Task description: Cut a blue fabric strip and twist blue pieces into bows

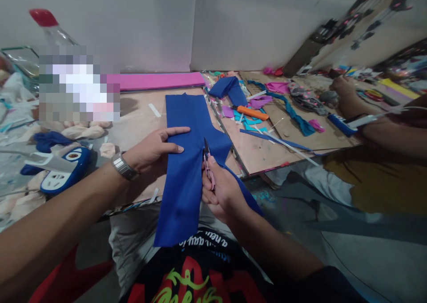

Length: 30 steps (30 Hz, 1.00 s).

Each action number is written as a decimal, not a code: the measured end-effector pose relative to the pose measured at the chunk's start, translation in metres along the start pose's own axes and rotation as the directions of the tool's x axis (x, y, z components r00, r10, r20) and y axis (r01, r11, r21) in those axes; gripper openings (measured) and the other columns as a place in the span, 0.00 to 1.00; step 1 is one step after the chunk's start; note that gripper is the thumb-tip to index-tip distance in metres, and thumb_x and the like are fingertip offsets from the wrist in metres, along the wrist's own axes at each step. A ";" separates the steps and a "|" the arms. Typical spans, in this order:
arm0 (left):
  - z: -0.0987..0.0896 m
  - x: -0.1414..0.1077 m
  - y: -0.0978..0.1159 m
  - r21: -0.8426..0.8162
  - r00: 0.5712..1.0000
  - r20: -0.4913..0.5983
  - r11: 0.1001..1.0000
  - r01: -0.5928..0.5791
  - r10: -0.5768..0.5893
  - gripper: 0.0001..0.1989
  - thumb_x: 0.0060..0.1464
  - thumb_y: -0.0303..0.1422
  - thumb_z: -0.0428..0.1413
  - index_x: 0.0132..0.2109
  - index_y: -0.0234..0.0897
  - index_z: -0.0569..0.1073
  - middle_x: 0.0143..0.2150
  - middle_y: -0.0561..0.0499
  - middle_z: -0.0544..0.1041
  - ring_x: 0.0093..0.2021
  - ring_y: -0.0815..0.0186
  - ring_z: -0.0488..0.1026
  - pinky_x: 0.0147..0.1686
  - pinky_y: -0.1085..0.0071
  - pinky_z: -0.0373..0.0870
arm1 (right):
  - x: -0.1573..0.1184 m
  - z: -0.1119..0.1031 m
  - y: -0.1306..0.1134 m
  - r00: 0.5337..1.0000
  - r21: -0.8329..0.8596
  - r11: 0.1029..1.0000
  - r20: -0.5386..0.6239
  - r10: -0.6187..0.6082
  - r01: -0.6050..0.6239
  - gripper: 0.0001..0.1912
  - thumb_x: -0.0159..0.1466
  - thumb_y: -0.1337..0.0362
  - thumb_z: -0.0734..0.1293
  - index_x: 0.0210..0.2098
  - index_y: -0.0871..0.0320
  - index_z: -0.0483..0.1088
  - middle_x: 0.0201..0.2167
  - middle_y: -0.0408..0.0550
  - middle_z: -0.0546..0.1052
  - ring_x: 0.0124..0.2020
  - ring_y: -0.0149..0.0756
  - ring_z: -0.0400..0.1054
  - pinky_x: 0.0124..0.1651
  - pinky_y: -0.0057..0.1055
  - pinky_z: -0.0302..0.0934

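A long strip of blue fabric [185,183] lies on the table and hangs over its front edge towards my lap. My left hand [156,145] presses on its left side, with index finger and thumb stretched out apart on the cloth; the other fingers are hidden. In my right hand [222,189] is a pair of small pink-handled scissors [209,167], fingers wrapped around the handles. Their dark blades point away from me at a slit in the fabric. To the right of the blades a separated piece of the cloth spreads out and trails down past my right wrist.
Left stand a bottle with a red cap [45,17], a blue-and-white power strip [66,169] and beige cloth pieces [83,132]. Folded pink fabric [160,81] lies behind. An orange cutter [252,112] rests among scraps at right. A co-worker's hand [345,89] is further right.
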State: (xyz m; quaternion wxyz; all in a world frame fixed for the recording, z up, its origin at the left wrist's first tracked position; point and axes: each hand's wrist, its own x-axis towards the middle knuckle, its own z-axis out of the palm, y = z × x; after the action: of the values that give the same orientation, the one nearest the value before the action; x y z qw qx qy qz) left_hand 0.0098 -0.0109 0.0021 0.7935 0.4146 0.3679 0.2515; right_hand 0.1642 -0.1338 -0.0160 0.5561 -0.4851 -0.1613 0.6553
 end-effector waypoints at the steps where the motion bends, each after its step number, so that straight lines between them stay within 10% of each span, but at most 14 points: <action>1: 0.001 -0.001 0.000 -0.007 1.000 0.002 1.000 0.001 -0.001 0.40 0.47 0.18 0.65 0.67 0.36 0.69 0.43 0.45 0.84 0.34 0.64 0.81 0.39 0.69 0.80 | 0.000 0.000 0.000 1.000 -0.005 1.000 -0.005 -0.003 0.003 0.27 0.56 0.38 0.74 0.33 0.56 0.67 0.13 0.30 0.63 0.08 0.20 0.47 0.12 0.20 0.41; 30: 0.003 -0.002 0.002 -0.039 0.999 -0.019 0.999 -0.029 0.028 0.40 0.46 0.17 0.65 0.68 0.34 0.69 0.44 0.43 0.84 0.34 0.65 0.82 0.37 0.71 0.81 | 0.000 -0.001 0.004 0.999 -0.031 1.000 -0.032 0.001 -0.002 0.28 0.55 0.39 0.75 0.32 0.55 0.65 0.11 0.29 0.62 0.07 0.20 0.46 0.11 0.19 0.41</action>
State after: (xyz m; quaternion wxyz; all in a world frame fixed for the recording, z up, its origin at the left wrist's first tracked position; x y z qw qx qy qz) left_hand 0.0105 -0.0131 0.0057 0.7944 0.4017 0.3641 0.2739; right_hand 0.1627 -0.1356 -0.0187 0.5506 -0.5043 -0.1619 0.6452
